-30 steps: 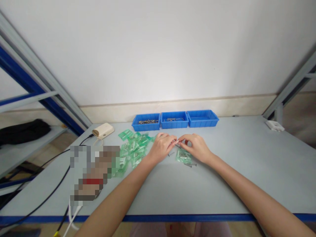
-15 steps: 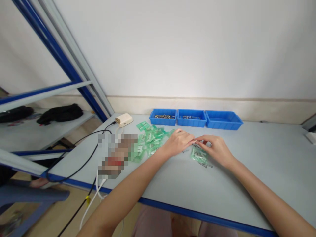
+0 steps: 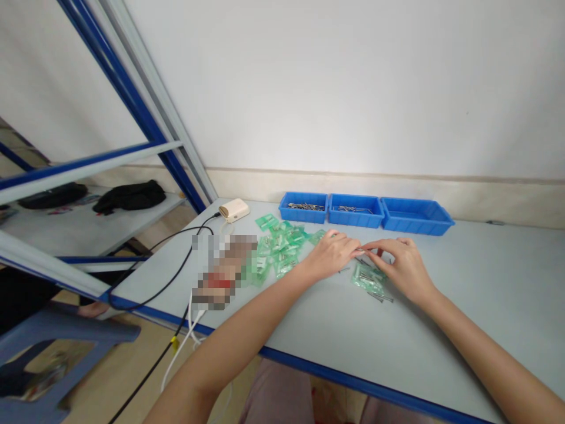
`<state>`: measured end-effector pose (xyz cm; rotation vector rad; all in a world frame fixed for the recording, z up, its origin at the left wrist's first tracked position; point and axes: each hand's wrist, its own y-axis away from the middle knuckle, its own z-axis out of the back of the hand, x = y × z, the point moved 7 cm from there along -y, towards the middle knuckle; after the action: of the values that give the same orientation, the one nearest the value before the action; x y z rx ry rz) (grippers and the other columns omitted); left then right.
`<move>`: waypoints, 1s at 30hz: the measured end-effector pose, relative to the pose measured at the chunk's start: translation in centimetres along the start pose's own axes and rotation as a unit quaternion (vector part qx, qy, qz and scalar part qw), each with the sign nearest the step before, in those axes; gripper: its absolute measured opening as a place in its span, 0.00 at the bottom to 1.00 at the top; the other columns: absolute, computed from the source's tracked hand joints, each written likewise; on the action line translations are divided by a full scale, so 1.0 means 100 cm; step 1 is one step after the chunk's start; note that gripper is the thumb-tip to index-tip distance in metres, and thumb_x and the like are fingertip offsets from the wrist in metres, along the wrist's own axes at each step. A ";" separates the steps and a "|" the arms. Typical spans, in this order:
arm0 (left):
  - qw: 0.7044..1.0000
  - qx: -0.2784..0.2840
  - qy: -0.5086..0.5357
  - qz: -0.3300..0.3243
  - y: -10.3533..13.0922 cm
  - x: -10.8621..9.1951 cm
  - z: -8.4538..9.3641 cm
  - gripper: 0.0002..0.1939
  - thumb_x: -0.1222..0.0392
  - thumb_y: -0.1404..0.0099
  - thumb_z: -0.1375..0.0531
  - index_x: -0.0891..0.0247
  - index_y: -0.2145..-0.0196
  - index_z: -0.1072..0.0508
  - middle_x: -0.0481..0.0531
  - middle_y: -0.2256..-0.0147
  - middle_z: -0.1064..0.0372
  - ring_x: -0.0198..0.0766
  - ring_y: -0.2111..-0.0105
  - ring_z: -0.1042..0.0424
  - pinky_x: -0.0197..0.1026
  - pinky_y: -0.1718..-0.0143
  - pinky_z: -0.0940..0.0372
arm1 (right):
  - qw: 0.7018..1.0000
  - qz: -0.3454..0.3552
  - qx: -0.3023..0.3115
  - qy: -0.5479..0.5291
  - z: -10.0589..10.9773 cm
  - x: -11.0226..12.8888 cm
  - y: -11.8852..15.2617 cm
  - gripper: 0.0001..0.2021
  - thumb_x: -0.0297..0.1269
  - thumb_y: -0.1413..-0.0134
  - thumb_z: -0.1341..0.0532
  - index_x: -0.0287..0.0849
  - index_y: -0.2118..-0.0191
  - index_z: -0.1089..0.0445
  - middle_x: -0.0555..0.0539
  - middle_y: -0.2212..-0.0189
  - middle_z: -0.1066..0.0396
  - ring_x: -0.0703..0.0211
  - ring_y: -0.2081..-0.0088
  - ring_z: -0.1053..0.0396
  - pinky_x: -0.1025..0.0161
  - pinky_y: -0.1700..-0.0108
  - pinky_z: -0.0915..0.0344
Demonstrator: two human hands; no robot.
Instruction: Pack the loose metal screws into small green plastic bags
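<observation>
My left hand (image 3: 334,253) is closed in a pinch over the table, its fingertips meeting those of my right hand (image 3: 404,265). My right hand pinches with thumb and forefinger. Something thin and small seems to lie between the fingertips, too small to name. Just below my right hand lies a green plastic bag (image 3: 368,278) with several screws in or on it. Loose screws (image 3: 380,297) lie at its near edge, and others show partly under the hands. Left of my left hand spreads a pile of green bags (image 3: 285,244) with small metal parts inside.
Along the wall stand three blue bins: the left bin (image 3: 303,215) and middle bin (image 3: 356,219) hold screws, the right bin (image 3: 417,224) shows a bare floor. A cream-coloured device (image 3: 235,209), a black cable (image 3: 165,294) and a pixelated object (image 3: 225,274) are at the left.
The whole view has shifted, so everything appears slightly further right. Both hands keep their fingertips together over the same spot, with only slight finger movement.
</observation>
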<state>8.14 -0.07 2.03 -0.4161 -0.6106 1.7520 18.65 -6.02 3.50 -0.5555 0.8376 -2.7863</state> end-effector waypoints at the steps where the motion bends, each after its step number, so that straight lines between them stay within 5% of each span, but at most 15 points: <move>1: 1.000 0.006 -0.002 -0.003 0.000 0.000 0.000 0.17 0.55 0.28 0.56 0.65 0.64 0.32 0.49 0.69 0.31 0.36 0.67 0.33 0.41 0.58 0.45 | 1.000 -0.001 0.005 -0.001 -0.001 -0.001 0.000 0.15 0.46 0.37 0.48 0.46 0.61 0.28 0.51 0.67 0.26 0.61 0.69 0.32 0.56 0.58 0.50; 13: 0.997 0.050 0.059 0.010 -0.002 -0.001 0.005 0.16 0.57 0.28 0.55 0.65 0.67 0.32 0.48 0.71 0.32 0.35 0.68 0.33 0.41 0.59 0.44 | 0.995 0.029 0.030 0.087 0.000 0.009 -0.004 0.11 0.40 0.37 0.48 0.45 0.62 0.29 0.48 0.65 0.27 0.57 0.61 0.34 0.52 0.46 0.57; 22: 0.996 0.000 0.075 0.053 -0.001 0.011 0.004 0.23 0.57 0.29 0.55 0.65 0.78 0.31 0.49 0.78 0.34 0.34 0.73 0.35 0.41 0.61 0.44 | 0.994 0.051 0.054 0.085 -0.007 0.012 -0.010 0.09 0.38 0.37 0.46 0.46 0.61 0.30 0.51 0.65 0.27 0.58 0.58 0.35 0.50 0.44 0.61; 30: 0.978 0.003 0.124 0.170 0.001 0.041 0.007 0.32 0.54 0.27 0.59 0.64 0.86 0.35 0.49 0.82 0.34 0.36 0.73 0.33 0.43 0.59 0.45 | 0.974 -0.011 0.104 0.199 -0.008 -0.018 -0.101 0.11 0.40 0.38 0.46 0.45 0.61 0.27 0.45 0.58 0.30 0.51 0.53 0.39 0.47 0.46 0.56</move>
<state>6.57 3.72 2.64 -0.7585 -0.3686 1.9830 19.34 3.14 8.02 0.0317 0.5909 -3.0024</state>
